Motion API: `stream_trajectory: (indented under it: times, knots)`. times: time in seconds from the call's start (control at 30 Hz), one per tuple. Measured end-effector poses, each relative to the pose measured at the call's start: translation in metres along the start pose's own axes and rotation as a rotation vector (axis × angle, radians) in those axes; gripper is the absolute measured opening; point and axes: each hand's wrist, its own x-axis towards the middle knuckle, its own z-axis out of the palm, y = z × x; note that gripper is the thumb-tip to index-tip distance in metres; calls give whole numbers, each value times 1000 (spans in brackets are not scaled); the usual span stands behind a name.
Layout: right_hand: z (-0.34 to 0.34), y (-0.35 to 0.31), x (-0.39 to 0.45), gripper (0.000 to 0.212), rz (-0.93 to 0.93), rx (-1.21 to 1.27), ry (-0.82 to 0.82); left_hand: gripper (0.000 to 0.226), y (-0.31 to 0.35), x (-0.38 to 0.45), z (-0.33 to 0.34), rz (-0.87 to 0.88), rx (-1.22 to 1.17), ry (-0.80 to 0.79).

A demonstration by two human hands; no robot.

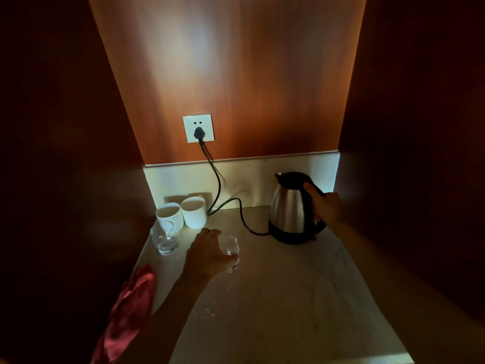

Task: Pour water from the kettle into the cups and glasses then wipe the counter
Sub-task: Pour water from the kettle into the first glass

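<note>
A steel kettle [287, 210] with a black lid and handle stands on its black base at the back right of the pale counter [275, 298]. My right hand [326, 206] grips its handle. My left hand [207, 252] holds a clear glass [232, 254] standing upright near the counter's middle. A second clear glass [164, 237] stands at the left. Behind it, two white cups [169, 214] [194, 211] sit side by side against the back splash. A red cloth [131, 306] lies along the counter's left edge.
The kettle's black cord [217, 185] runs from a white wall socket [198, 128] down across the counter to the base. Dark wooden walls close in the niche on the left, back and right.
</note>
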Motion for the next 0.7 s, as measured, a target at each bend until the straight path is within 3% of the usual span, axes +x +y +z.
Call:
stream_trajectory:
  times: [0.3,0.4,0.57,0.7]
  knots:
    - [0,2,1,62,4,18,-10,74,-3,-12,17,67,3,-18]
    - [0,3,3,62,8,21,-14,81,-7,-12,24,76,-8,-12]
    - [2,5,3,62,1,54,13,108,-24,-18,39,-41,-450,-47]
    - [4,5,5,64,7,30,37,75,-31,-24,52,-46,-628,0]
